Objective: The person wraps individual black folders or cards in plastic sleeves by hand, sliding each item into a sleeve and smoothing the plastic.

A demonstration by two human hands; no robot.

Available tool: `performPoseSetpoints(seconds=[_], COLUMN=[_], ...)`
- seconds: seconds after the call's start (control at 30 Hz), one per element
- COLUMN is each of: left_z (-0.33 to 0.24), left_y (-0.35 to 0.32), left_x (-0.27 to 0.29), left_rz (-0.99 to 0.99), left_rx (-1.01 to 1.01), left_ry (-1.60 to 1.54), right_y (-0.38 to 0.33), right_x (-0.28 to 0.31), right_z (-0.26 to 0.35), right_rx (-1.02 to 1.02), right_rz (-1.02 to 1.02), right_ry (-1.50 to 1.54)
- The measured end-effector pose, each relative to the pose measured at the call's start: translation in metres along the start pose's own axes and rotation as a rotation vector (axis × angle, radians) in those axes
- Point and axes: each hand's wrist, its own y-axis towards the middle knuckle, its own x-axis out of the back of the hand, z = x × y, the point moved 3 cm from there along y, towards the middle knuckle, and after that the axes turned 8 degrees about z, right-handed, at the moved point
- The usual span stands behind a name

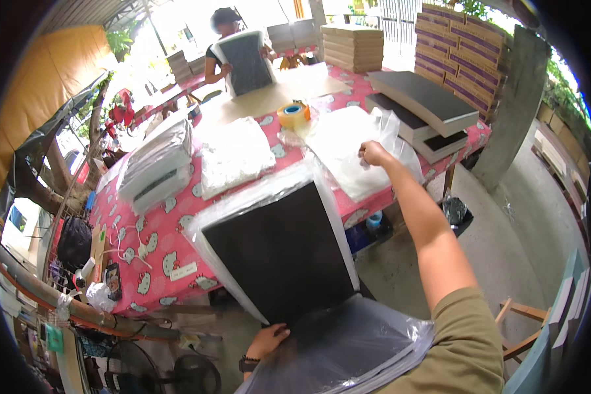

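Note:
My right hand [376, 154] reaches out over the table, its fingers pinched at a sheet of thin, milky plastic [341, 148] spread there. Against the table edge leans a black flat panel [282, 249] with clear plastic wrap showing around its sides. My left hand [268, 340] lies at the panel's lower left corner, fingers stretched out and resting on it. Below, close to my body, is a plastic-covered dark stack [348, 341]. Left of the spread plastic lies a white, crumpled plastic pile [236, 156].
A tape roll [293, 115] stands on the pink patterned tablecloth [157, 243]. Wrapped stacks [156, 161] lie left, dark-topped panels [427, 105] right. Across the table a person [226, 23] holds a similar panel. Boxes [459, 56] rise beside a concrete pillar [515, 105].

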Motion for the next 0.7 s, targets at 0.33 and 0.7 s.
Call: performPoseSetpoints(seconds=[0.33,0.7], left_z=[-0.002,-0.222], left_y=[-0.004,-0.047], left_x=[0.014,0.148], left_rz=[-0.067,-0.426], left_rx=[-0.088,-0.888], left_ry=[-0.243,-0.462], right_y=[-0.179,-0.235], right_x=[0.154,-0.045], right_z=[0.218,0.284], right_rx=[0.642,0.651], right_rz=[-1.254,0.121], right_ry=[0.386,0.431])
